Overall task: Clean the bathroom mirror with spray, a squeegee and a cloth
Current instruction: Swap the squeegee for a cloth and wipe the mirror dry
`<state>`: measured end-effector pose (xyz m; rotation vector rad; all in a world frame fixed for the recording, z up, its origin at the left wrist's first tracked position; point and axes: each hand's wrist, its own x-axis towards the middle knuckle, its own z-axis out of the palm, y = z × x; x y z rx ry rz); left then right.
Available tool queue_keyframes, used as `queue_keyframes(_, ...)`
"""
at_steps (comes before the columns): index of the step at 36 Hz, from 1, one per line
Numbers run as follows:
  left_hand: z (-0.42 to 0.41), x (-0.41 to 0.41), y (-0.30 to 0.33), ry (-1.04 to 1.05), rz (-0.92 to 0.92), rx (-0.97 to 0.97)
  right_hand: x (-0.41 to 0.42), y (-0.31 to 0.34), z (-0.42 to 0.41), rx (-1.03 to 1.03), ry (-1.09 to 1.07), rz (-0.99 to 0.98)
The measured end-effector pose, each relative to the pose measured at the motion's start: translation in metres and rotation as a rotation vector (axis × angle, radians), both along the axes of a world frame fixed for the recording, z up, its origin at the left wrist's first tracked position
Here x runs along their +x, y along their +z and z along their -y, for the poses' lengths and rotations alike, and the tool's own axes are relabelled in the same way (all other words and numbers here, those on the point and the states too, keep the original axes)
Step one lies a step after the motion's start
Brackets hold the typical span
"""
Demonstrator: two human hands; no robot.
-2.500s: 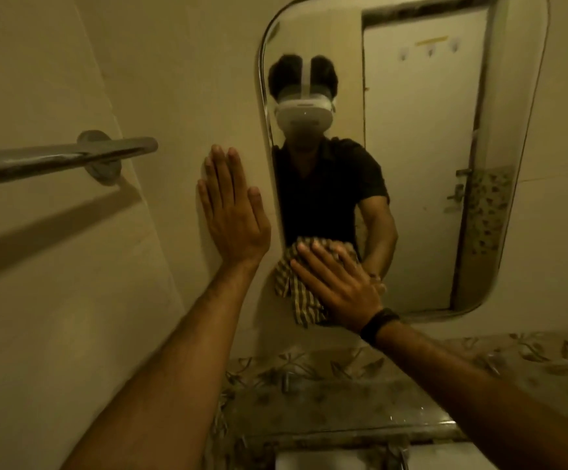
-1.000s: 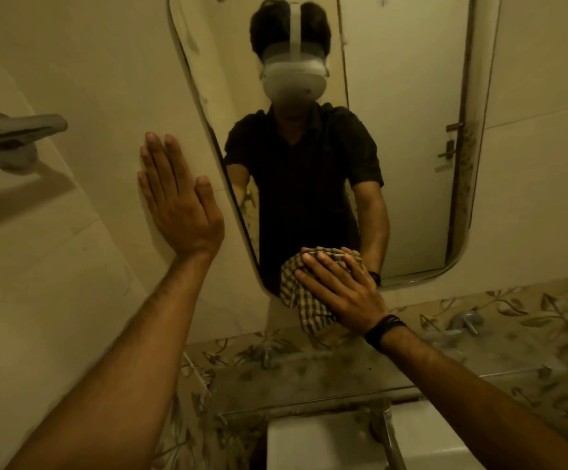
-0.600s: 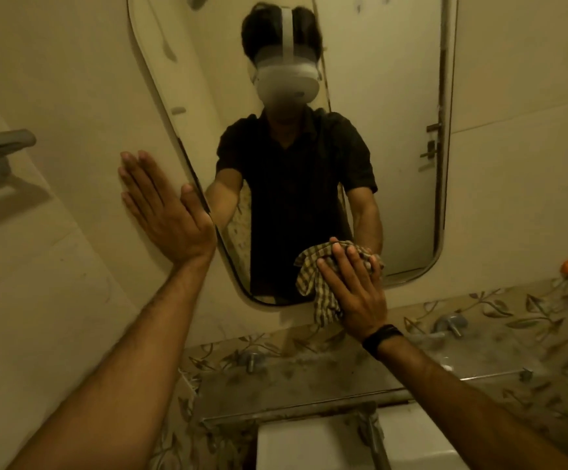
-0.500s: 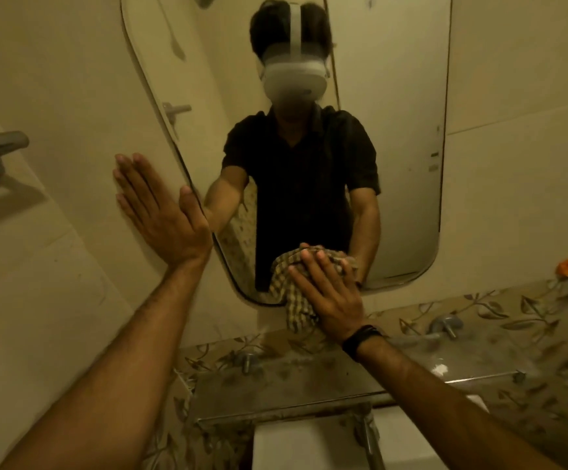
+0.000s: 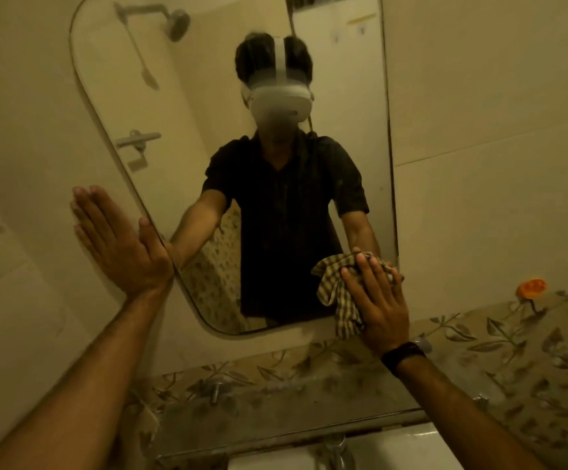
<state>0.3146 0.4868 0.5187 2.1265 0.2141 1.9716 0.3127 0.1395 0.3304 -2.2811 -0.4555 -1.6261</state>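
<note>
The rounded wall mirror (image 5: 180, 106) fills the upper middle of the head view and reflects a person in a dark shirt. A checked cloth (image 5: 335, 286) lies against the mirror's lower right corner. My right hand (image 5: 377, 300) presses it flat onto the glass with straight, spread fingers; a dark band sits on that wrist. My left hand (image 5: 119, 245) rests flat on the wall beside the mirror's left edge, fingers straight and together. No spray bottle or squeegee is in view.
A glass shelf (image 5: 275, 412) on metal pegs runs below the mirror, above a white basin (image 5: 394, 449) and tap. Leaf-patterned tiles (image 5: 513, 337) with an orange flower (image 5: 531, 288) cover the lower right wall. Plain cream tiles surround the mirror.
My right hand has slid the cloth to the right along the mirror's bottom edge, toward its lower right corner. My left hand stays flat on the wall. The view has tilted upward.
</note>
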Motion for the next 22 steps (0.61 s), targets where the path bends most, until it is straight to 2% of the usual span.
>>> queue_keyframes(6,0.000,-0.001,0.001,0.002,-0.022,-0.004,0.002,0.018,0.021,0.111,0.007,-0.032)
queue_keyframes(12,0.001,0.000,0.000,0.018,-0.031,-0.028,0.003,0.032,0.003,0.172,0.035,0.016)
queue_keyframes(22,0.002,-0.002,0.001,-0.002,-0.048,-0.036,-0.002,0.067,-0.061,-0.237,0.096,0.101)
